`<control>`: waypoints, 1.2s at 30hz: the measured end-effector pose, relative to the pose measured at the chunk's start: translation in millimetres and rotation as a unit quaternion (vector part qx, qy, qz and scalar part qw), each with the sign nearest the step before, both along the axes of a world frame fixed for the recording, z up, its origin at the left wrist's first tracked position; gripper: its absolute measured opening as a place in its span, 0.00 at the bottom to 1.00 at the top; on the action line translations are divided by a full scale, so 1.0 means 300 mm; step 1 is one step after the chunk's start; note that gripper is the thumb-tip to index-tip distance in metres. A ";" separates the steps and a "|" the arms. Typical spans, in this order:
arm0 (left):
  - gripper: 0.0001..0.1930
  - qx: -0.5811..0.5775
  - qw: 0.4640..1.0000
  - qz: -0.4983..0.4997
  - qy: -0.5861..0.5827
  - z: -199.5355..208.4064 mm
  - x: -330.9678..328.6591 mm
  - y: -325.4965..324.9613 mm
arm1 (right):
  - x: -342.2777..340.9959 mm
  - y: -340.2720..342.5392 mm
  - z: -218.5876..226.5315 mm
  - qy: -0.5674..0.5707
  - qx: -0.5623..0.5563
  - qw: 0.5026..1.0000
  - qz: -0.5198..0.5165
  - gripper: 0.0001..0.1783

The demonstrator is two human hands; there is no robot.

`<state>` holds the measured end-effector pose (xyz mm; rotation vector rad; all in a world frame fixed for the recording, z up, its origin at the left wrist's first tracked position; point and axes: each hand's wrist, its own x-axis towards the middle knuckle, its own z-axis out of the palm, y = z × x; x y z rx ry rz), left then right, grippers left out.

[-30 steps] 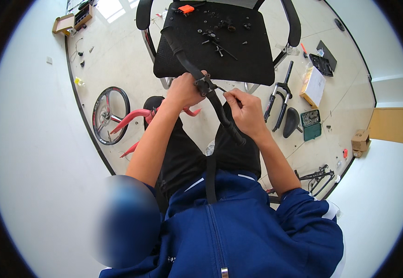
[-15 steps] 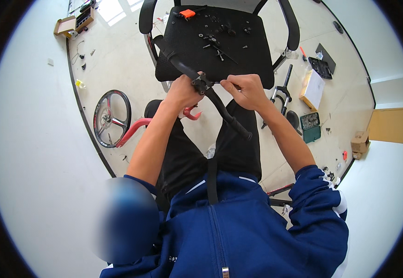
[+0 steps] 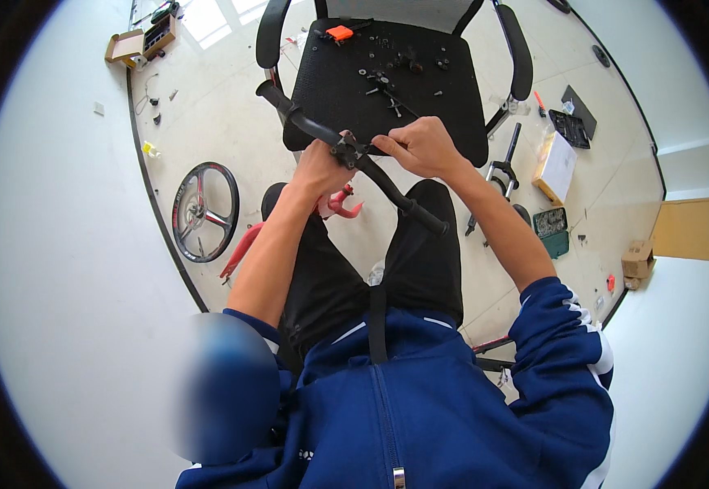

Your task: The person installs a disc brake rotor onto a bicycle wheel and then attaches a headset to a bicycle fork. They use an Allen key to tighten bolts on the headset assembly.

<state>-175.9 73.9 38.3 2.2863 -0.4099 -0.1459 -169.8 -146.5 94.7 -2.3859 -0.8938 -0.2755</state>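
While left hand [image 3: 320, 169] clasps handlebar [image 3: 380, 178] at clamp [image 3: 348, 151], right hand [image 3: 424, 151] pinches thin tool [image 3: 368, 147] between closed fingers.

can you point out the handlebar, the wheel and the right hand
handlebar [image 3: 385, 182], head view, on the bare tube below the clamp
wheel [image 3: 199, 212], head view, on the hub
right hand [image 3: 423, 150], head view, on its middle

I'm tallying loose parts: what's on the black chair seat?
On the seat lie an orange item, small dark and metal parts and a thin dark rod. The handlebar and right hand cover parts of its near edge; anything behind them can't be seen.
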 end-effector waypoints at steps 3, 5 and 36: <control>0.11 0.006 1.000 0.008 -0.010 0.007 -0.005 -0.006 | 0.008 0.006 -0.027 -0.053 0.015 0.998 -0.014 0.35; 0.11 0.016 1.000 0.010 -0.019 0.009 -0.004 -0.008 | 0.021 0.009 -0.030 -0.084 0.022 0.996 -0.011 0.34; 0.14 0.003 0.999 0.003 -0.049 -0.066 0.001 0.014 | 0.229 0.074 -0.057 -0.136 0.070 0.979 0.138 0.17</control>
